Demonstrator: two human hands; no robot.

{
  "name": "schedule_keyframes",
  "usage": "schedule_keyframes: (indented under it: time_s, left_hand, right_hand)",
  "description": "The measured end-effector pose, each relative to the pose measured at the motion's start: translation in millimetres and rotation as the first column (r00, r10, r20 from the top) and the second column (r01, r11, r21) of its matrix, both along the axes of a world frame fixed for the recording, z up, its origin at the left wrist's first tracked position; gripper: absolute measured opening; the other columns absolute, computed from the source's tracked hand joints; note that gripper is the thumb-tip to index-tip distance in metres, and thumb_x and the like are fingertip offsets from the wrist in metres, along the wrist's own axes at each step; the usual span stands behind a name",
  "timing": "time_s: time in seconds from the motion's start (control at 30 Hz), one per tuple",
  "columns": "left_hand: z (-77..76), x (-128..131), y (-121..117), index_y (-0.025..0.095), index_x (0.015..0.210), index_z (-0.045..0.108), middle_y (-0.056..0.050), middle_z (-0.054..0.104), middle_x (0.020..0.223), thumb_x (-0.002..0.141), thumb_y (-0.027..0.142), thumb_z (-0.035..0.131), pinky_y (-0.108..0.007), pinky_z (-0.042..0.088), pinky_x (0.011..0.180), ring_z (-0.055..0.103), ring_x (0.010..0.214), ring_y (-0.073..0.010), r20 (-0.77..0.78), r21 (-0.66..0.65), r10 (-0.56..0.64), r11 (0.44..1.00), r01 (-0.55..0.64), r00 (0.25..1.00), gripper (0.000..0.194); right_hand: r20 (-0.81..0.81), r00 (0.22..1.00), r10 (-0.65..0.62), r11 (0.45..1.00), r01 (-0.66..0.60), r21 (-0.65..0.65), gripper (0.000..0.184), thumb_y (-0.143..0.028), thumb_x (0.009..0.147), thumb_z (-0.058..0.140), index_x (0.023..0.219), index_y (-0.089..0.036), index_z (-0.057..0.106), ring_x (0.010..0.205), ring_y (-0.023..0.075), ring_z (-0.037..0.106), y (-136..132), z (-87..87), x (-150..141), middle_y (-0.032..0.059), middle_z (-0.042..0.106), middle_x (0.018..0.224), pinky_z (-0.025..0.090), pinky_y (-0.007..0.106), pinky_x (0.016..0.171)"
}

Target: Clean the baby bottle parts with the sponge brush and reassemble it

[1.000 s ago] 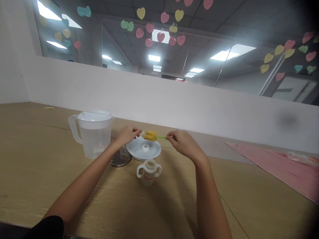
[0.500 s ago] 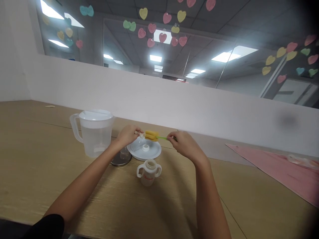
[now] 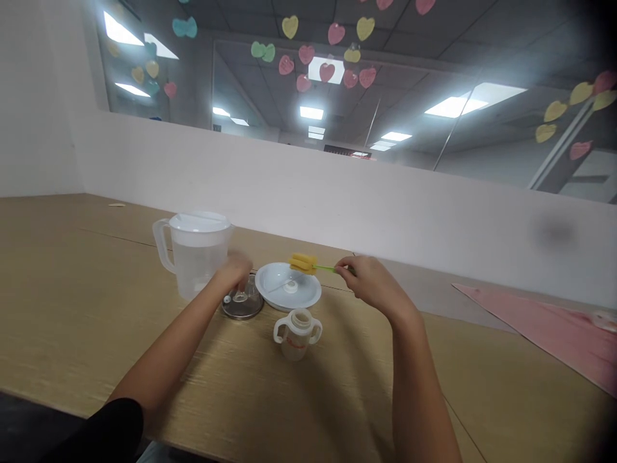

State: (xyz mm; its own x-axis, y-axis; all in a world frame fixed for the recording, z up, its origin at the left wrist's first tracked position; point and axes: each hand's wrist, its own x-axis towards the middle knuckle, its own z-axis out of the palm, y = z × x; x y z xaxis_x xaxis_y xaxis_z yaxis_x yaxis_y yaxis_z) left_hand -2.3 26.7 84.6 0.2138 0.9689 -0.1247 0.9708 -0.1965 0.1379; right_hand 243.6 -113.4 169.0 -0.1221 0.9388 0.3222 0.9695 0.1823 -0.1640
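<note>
My right hand (image 3: pixel 371 281) pinches the green handle of a yellow sponge bottle brush (image 3: pixel 303 263), holding the sponge in the air above the far edge of a white round plastic lid (image 3: pixel 288 287). My left hand (image 3: pixel 232 272) is lowered, fingers pointing down, just above a clear glass piece (image 3: pixel 241 290) standing on a round metal disc (image 3: pixel 244 310). The hand partly hides that glass, so I cannot tell whether it holds anything. A small two-handled baby bottle (image 3: pixel 297 335) without a cap stands in front of the lid.
A clear plastic pitcher (image 3: pixel 196 257) with a white lid stands left of my left hand on the tan wooden table (image 3: pixel 96 308). A white partition (image 3: pixel 308 193) runs behind the table. A pink mat (image 3: pixel 544 331) lies at the right.
My left hand has left the sponge end of the brush and dropped down onto the glass piece on the metal disc. The brush stays in my right hand. The view has shifted slightly.
</note>
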Motion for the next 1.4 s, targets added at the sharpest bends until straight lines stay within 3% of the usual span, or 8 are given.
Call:
schedule_keyframes:
  time_s: [0.27,0.4,0.5,0.6,0.77,0.93,1.07,1.4]
  left_hand:
    - [-4.1,15,-10,0.018,0.038,0.056,-0.007,0.061,0.045,0.042,0.031,0.081,-0.036,0.049,0.066,0.064,0.058,-0.0258,-0.025,-0.019,-0.035,0.999,0.034,0.999,0.028]
    - [3.2,16,-17,0.015,0.041,0.057,-0.014,0.065,0.057,0.044,0.027,0.08,-0.041,0.048,0.071,0.065,0.072,-0.033,-0.029,0.089,-0.044,0.995,0.046,0.999,0.026]
    - [7.7,19,-19,0.014,0.059,0.067,-0.018,0.069,0.075,0.055,0.019,0.073,-0.04,0.047,0.072,0.064,0.084,-0.0345,-0.013,0.201,-0.077,0.976,0.078,0.997,0.009]
    - [6.0,29,-19,0.017,0.082,0.07,-0.015,0.068,0.095,0.068,0.018,0.063,-0.036,0.047,0.076,0.062,0.092,-0.03,0.027,0.279,-0.162,0.949,0.149,0.986,0.016]
    - [-17.7,58,-13,0.021,0.101,0.066,-0.007,0.069,0.094,0.076,0.026,0.059,-0.029,0.045,0.08,0.063,0.09,-0.0219,0.1,0.287,-0.297,0.922,0.259,0.95,0.027]
    - [-47.9,79,-4,0.02,0.107,0.065,-0.01,0.068,0.099,0.078,0.022,0.054,-0.03,0.044,0.079,0.062,0.093,-0.025,0.116,0.245,-0.338,0.921,0.303,0.934,0.032]
    - [-55.2,79,1,0.018,0.118,0.059,-0.012,0.065,0.11,0.077,0.033,0.055,-0.031,0.044,0.079,0.06,0.099,-0.0276,0.129,0.188,-0.373,0.919,0.347,0.919,0.044]
    - [-61.5,75,7,0.017,0.076,0.069,-0.009,0.069,0.083,0.072,0.036,0.056,-0.026,0.042,0.065,0.061,0.077,-0.023,0.209,0.179,-0.356,0.93,0.322,0.911,0.024]
  right_hand:
    - [-0.001,1.0,-0.005,1.0,0.005,-0.004,0.03,-0.025,0.086,0.038,0.088,-0.017,0.067,0.065,0.014,0.058,-1,1.4,-1,0.0039,0.064,0.073,0.037,0.023,0.063]
    - [-0.014,1.0,-0.008,1.0,0.008,0.002,0.029,-0.026,0.087,0.038,0.088,-0.017,0.066,0.064,0.0135,0.058,0,-0.2,1,0.0039,0.065,0.075,0.037,0.023,0.062]
    - [-0.013,1.0,-0.001,1.0,0.002,0.021,0.029,-0.026,0.087,0.038,0.087,-0.018,0.066,0.064,0.0127,0.058,2,-2.7,4,0.0038,0.066,0.081,0.036,0.023,0.061]
    - [-0.003,1.0,-0.002,0.999,0.002,0.033,0.03,-0.026,0.087,0.038,0.088,-0.018,0.066,0.063,0.0119,0.058,5,-3.9,7,0.0041,0.066,0.087,0.036,0.023,0.062]
    - [0.01,1.0,0.004,0.999,-0.005,0.041,0.03,-0.026,0.088,0.038,0.088,-0.018,0.067,0.064,0.0117,0.059,4,-3.4,5,0.0046,0.067,0.089,0.036,0.023,0.062]
    - [0.015,1.0,0.004,0.999,-0.005,0.038,0.029,-0.023,0.087,0.04,0.088,-0.016,0.068,0.066,0.0125,0.059,4,-3.6,1,0.0065,0.068,0.088,0.035,0.022,0.061]
    - [0.029,1.0,-0.003,1.0,0.002,0.025,0.029,-0.02,0.087,0.04,0.084,-0.015,0.068,0.068,0.0134,0.059,4,-4.5,-1,0.0071,0.068,0.085,0.033,0.022,0.057]
    - [-0.009,1.0,0.015,1.0,-0.015,0.014,0.028,-0.023,0.087,0.04,0.085,-0.016,0.067,0.06,0.0112,0.057,6,-5.9,1,0.0054,0.067,0.084,0.034,0.022,0.059]
